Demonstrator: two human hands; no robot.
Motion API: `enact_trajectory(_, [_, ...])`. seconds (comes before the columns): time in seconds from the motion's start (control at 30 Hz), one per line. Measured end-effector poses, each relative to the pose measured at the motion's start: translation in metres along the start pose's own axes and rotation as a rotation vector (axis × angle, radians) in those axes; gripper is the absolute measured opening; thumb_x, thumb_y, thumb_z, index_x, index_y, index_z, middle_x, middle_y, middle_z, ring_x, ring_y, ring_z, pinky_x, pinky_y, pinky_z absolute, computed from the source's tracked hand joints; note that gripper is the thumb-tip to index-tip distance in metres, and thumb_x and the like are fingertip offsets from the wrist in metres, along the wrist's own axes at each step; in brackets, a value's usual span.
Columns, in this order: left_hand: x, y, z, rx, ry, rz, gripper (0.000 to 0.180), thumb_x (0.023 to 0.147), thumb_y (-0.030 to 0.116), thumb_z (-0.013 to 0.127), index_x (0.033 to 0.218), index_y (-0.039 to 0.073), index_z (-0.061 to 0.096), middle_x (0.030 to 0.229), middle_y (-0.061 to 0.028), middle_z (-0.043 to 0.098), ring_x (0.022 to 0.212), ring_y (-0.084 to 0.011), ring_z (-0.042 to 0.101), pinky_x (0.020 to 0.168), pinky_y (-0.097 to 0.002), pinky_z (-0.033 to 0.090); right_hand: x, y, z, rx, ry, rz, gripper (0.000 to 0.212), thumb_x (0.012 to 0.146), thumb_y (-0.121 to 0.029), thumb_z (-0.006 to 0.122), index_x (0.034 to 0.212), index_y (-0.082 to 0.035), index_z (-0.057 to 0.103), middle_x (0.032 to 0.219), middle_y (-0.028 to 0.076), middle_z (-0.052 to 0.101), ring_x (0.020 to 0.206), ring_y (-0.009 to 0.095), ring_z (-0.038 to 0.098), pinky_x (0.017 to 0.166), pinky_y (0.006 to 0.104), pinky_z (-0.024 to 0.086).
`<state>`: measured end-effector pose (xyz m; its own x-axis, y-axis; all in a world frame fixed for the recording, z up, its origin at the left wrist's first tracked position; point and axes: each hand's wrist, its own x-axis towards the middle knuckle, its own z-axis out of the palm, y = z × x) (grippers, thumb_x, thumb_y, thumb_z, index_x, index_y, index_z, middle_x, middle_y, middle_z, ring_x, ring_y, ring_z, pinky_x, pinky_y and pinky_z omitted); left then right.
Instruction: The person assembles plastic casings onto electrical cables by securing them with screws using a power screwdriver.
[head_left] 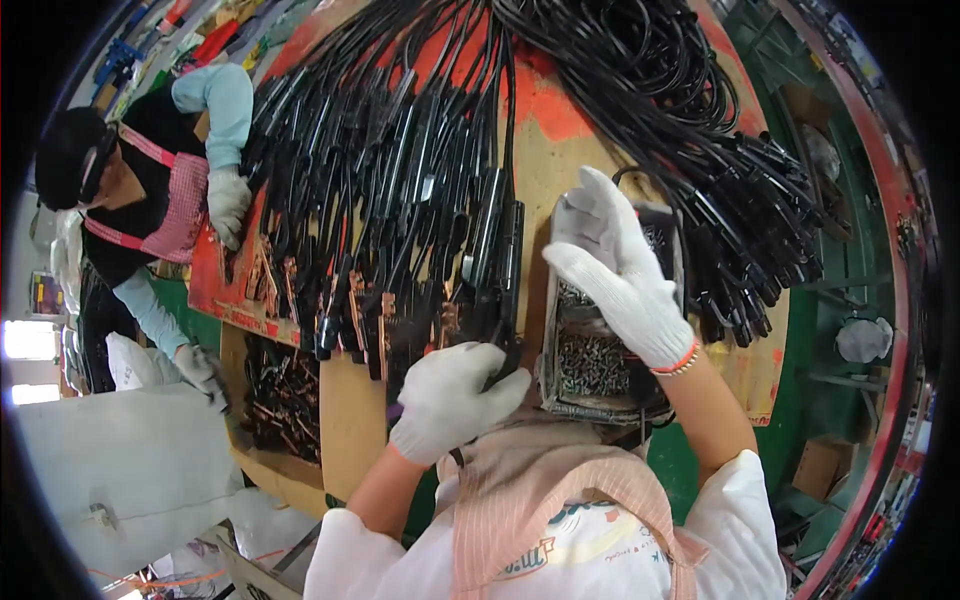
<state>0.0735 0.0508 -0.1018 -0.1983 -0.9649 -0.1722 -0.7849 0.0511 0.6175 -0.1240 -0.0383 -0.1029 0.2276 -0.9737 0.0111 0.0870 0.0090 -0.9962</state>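
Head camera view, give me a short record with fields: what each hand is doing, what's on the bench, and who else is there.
left hand: gloved left hand grips the lower end of a black clamp handle
right hand: gloved right hand reaches into the screw tray, fingers spread
tray contents: small metal screws
bench: rows of black clamp handles with cables; a coiled cable bundle at right
other person: co-worker's gloved hand rests on the handles at left
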Motion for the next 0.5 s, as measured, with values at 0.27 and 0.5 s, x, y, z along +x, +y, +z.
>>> enact_trajectory(0.27, [-0.003,0.058,-0.013,-0.193,0.219,0.344,0.005,0.081,0.006,0.065,0.083,0.002,0.065,0.060,-0.0117,0.056,0.048,-0.0234,0.056,0.046,-0.0368,0.042,0.085,0.002,0.009,0.950,-0.077,0.625,0.016,0.095,-0.021,0.063,0.098,-0.006,0.057,0.069,-0.005,0.048,0.053,0.005,0.049,0.048,0.0186,0.047])
enact_trajectory(0.5, [0.003,0.044,0.002,-0.527,0.174,0.068,0.043,0.098,0.013,0.046,0.137,-0.005,0.044,0.130,-0.0235,0.056,0.123,-0.0272,0.054,0.106,-0.0351,0.039,0.070,-0.024,0.017,0.799,0.065,0.388,0.018,0.097,-0.027,0.060,0.093,-0.010,0.054,0.066,-0.006,0.043,0.049,0.002,0.039,0.041,0.0173,0.034])
